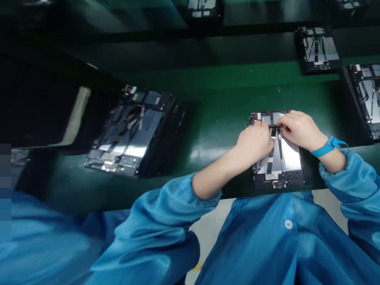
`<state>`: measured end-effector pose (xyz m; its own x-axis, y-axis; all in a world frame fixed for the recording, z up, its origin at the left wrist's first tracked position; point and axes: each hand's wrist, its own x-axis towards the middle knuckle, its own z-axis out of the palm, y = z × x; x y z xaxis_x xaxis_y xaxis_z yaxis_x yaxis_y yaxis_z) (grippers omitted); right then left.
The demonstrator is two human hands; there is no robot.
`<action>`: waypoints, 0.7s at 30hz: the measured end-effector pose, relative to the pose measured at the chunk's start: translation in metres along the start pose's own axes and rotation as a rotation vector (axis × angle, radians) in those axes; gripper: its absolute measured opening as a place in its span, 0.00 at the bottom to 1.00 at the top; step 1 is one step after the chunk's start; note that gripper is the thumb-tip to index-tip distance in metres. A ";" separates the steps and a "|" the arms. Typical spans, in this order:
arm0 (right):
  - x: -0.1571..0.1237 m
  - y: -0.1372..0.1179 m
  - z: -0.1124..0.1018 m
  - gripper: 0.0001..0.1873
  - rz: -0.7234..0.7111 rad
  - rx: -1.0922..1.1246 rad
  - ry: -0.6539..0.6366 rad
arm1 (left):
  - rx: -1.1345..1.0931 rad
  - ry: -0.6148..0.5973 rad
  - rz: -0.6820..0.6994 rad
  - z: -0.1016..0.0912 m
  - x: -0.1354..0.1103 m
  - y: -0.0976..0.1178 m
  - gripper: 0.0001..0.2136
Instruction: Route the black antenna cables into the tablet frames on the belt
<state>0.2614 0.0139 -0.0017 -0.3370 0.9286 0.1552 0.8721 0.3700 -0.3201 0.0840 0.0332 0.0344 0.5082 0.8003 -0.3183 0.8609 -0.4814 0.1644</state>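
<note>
An opened tablet chassis with silver plates and black ribbon strips lies on the green belt before me. My left hand rests curled on its upper left part, fingertips pressed at a small black part near the top edge. My right hand, with a blue wrist strap, is curled over the upper right and pinches at the same spot. What the fingertips hold is too small to make out.
A stack of similar opened chassis lies tilted to the left on the belt. More chassis sit at the far right and right edge, another at the top. A dark tray is at far left.
</note>
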 end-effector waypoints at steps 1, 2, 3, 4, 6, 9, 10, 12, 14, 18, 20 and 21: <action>-0.003 0.003 -0.001 0.15 -0.007 0.052 0.007 | -0.012 0.007 -0.015 0.003 0.000 0.002 0.17; -0.006 0.006 -0.002 0.14 -0.007 0.117 0.021 | -0.031 0.014 -0.028 0.004 0.001 0.003 0.16; -0.009 0.009 -0.002 0.13 0.003 0.191 0.041 | -0.054 0.022 -0.044 0.005 0.001 0.003 0.15; -0.012 0.013 -0.001 0.12 0.024 0.271 0.066 | -0.085 0.032 -0.062 0.005 0.000 0.001 0.14; -0.018 0.020 0.002 0.10 0.102 0.438 0.129 | -0.164 0.061 -0.086 0.006 -0.002 -0.003 0.11; -0.024 0.027 0.009 0.08 0.250 0.666 0.198 | -0.239 0.193 -0.052 0.008 -0.004 -0.011 0.08; -0.025 0.029 0.011 0.08 0.291 0.726 0.205 | -0.244 0.247 -0.007 0.009 -0.002 -0.013 0.08; -0.025 0.032 0.013 0.07 0.350 0.810 0.209 | -0.249 0.320 0.110 0.011 0.007 -0.016 0.09; -0.025 0.034 0.014 0.06 0.389 0.854 0.212 | -0.275 0.300 0.222 0.012 0.023 -0.017 0.09; -0.023 0.037 0.015 0.07 0.456 0.904 0.208 | -0.374 0.175 0.347 0.007 0.054 -0.016 0.07; -0.023 0.039 0.015 0.08 0.473 0.931 0.197 | -0.430 0.124 0.376 0.004 0.064 -0.015 0.06; -0.023 0.039 0.015 0.08 0.476 0.943 0.189 | -0.456 0.103 0.381 0.003 0.067 -0.015 0.06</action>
<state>0.2982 0.0079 -0.0314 0.0965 0.9936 -0.0594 0.2466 -0.0816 -0.9657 0.1047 0.0927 0.0077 0.7629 0.6427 -0.0697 0.5284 -0.5578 0.6400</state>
